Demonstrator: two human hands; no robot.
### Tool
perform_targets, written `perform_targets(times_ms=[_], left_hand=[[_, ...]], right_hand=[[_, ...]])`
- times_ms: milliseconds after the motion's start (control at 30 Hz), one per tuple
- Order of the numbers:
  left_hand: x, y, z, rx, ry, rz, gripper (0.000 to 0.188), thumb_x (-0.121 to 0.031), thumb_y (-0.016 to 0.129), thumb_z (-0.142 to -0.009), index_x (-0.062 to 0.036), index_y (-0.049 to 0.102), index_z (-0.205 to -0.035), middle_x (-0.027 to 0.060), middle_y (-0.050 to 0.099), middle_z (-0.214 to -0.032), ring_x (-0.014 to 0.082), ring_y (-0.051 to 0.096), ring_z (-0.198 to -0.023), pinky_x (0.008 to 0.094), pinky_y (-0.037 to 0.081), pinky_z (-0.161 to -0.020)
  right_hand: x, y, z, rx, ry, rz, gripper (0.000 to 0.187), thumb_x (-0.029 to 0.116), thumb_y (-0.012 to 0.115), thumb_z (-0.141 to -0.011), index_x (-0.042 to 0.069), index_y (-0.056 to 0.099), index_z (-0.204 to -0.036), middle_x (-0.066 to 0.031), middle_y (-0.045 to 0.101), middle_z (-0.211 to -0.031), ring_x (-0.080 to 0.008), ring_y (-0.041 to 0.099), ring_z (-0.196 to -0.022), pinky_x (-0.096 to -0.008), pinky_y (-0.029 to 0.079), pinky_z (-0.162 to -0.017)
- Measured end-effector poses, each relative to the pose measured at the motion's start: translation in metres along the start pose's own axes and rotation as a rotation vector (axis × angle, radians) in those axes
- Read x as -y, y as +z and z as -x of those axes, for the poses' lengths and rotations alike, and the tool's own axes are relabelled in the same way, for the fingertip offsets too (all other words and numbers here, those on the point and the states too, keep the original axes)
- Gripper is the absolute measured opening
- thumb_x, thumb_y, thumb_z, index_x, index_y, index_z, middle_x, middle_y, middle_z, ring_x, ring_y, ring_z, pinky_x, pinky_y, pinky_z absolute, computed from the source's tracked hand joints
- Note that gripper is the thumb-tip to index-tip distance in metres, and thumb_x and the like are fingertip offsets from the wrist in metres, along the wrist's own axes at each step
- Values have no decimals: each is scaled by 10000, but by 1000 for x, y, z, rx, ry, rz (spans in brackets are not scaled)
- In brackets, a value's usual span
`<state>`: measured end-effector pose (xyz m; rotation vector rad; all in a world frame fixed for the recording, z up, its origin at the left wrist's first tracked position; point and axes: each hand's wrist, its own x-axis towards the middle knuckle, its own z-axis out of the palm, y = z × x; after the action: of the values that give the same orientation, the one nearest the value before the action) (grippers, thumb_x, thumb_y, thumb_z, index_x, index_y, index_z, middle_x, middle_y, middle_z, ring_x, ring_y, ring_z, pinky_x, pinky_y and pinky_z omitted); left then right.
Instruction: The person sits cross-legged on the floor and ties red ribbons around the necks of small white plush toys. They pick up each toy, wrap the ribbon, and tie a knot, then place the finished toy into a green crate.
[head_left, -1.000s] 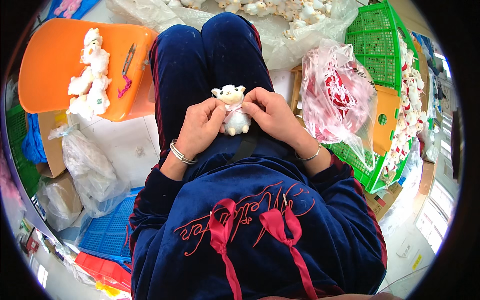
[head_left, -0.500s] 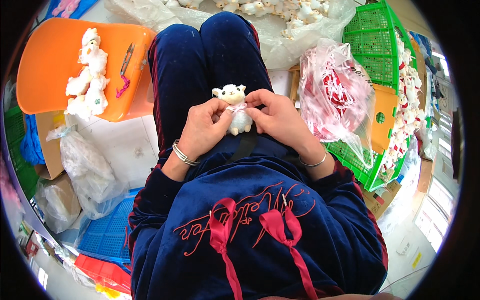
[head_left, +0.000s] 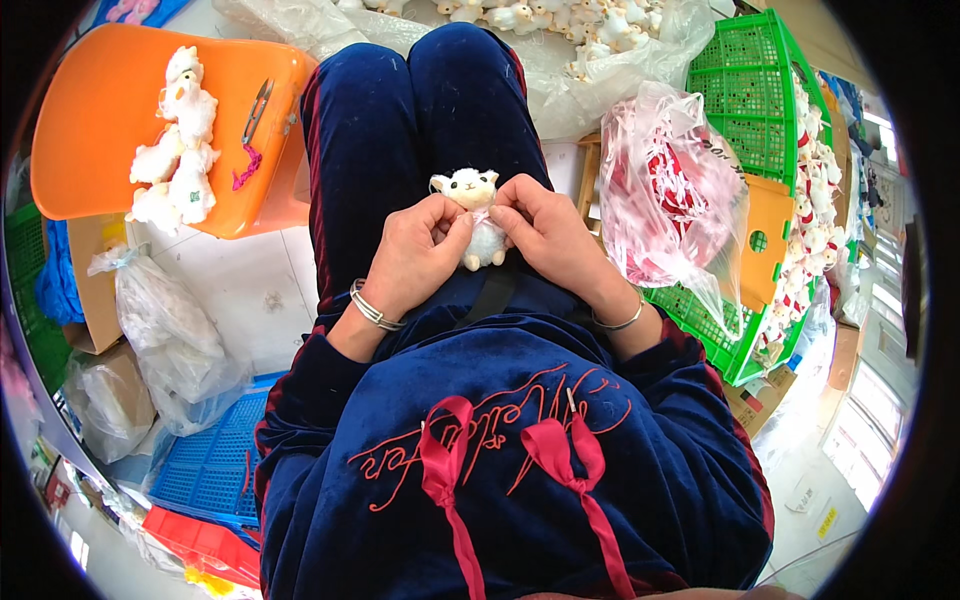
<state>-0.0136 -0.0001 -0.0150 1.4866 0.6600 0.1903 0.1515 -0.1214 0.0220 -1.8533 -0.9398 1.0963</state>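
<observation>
on your far left an orange chair [head_left: 90, 120] carries a heap of white plush toys [head_left: 178, 140] and a metal clip [head_left: 257, 108]. below it sit clear bags [head_left: 165, 335] and a blue crate [head_left: 215, 455]. your left hand [head_left: 415, 255] is closed on the small white lamb [head_left: 475, 215] over your lap, fingers pinching its side. your right hand [head_left: 545, 235] is closed on it too, fingertips at the pink bow at its neck. to the right lies a bag of red and white ribbon [head_left: 670, 200], leaning on a green basket [head_left: 750, 90].
</observation>
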Motion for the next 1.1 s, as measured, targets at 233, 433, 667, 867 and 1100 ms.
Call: perform_targets(times_ms=[233, 433, 667, 867, 1100], left_hand=[[0, -1, 0, -35, 81, -71, 142, -119, 640, -942, 14, 642, -893, 74, 646, -695, 97, 597, -607, 271, 467, -563], [4, -3, 0, -1, 7, 6, 146, -121, 626, -945, 15, 637, -892, 70, 636, -695, 100, 581, -601, 281, 454, -557], [6, -3, -1, -16, 12, 28, 221, -167, 611, -994, 23, 669, -896, 13, 629, -711, 52, 540, -624, 243, 440, -571], [-5, 3, -1, -58, 29, -41, 195, -150, 701, -935, 31, 678, -866, 26, 642, -676, 41, 553, -611, 231, 443, -554], [-9, 1, 0, -42, 44, -58, 159, -123, 708, -904, 32, 671, -903, 38, 665, -719, 53, 574, -612, 230, 466, -569]], right_hand=[[-3, -5, -2, 71, 93, -134, 156, 129, 574, -1040, -7, 547, -968, -87, 650, -780, -142, 648, -691, -300, 522, -647], [-9, -1, -2, 52, 113, -282, 169, 140, 560, -1060, 4, 554, -960, -40, 643, -795, -102, 626, -664, -258, 510, -618], [5, -18, 0, 170, 317, -267, 193, 173, 651, -1020, -11, 625, -968, -21, 650, -793, -70, 594, -685, -236, 486, -625], [-1, -2, 9, 58, 118, -113, 144, 121, 700, -964, -9, 648, -993, -26, 670, -816, -68, 583, -718, -245, 488, -654], [-5, 5, 9, -60, -125, 10, 97, 56, 702, -923, 9, 662, -997, -75, 644, -900, -160, 647, -779, -291, 518, -687]])
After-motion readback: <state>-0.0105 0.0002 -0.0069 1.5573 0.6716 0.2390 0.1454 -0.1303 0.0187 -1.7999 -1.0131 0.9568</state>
